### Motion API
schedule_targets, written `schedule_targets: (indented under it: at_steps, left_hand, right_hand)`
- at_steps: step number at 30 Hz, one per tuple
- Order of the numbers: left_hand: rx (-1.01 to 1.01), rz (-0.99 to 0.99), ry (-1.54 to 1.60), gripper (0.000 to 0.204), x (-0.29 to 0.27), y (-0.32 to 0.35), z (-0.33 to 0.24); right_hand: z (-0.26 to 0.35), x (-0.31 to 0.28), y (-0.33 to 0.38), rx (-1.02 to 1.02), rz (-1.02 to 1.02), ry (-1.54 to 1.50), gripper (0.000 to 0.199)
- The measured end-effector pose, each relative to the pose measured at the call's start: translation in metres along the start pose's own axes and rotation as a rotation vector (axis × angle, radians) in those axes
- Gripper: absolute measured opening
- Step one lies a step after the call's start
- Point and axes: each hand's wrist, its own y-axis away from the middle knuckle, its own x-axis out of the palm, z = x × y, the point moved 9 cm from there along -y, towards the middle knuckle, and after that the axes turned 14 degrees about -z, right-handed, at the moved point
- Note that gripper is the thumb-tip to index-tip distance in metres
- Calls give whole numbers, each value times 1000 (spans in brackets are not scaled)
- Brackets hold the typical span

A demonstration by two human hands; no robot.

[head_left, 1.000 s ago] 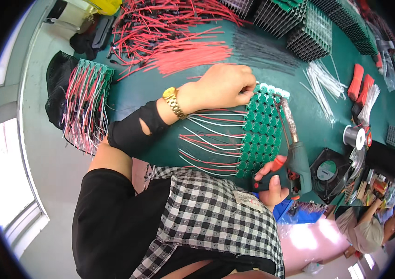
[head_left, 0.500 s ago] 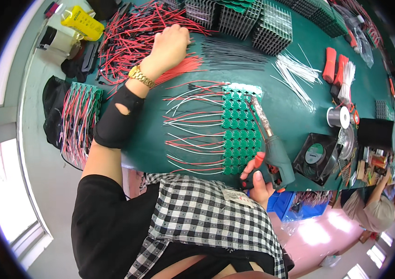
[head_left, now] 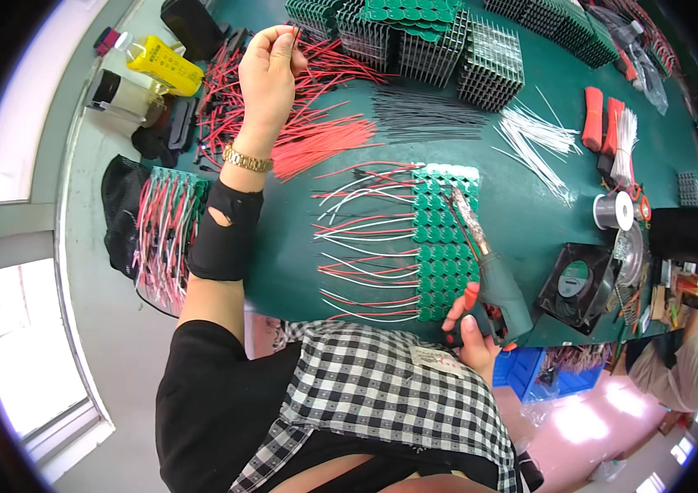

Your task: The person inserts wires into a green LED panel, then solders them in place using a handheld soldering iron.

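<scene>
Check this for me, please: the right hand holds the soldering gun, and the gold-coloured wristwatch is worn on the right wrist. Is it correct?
Not quite: the head view shows the gold-coloured wristwatch on the wrist of the left hand, not the right. The right hand does hold the soldering gun.

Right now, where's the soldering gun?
In the head view, the soldering gun is right of centre in the right hand, its tip over the green circuit boards, left of the black fan.
</scene>
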Motion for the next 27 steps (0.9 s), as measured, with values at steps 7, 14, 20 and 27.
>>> schedule_targets:
  at_steps: [7, 14, 20, 27]
  left_hand:
    - [-215, 478, -85, 6, 60, 81, -29]
    - [10, 799, -271, 8, 94, 166, -20]
    - [49, 768, -367, 7, 91, 178, -7]
    - [62, 734, -367, 8, 89, 179, -7]
  right_hand:
    - [-3, 2, -6, -33, -21, -5, 40]
    - [1, 5, -10, -66, -60, 86, 17]
    - [0, 7, -8, -46, -57, 96, 17]
    - [-8, 5, -3, 16, -82, 116, 19]
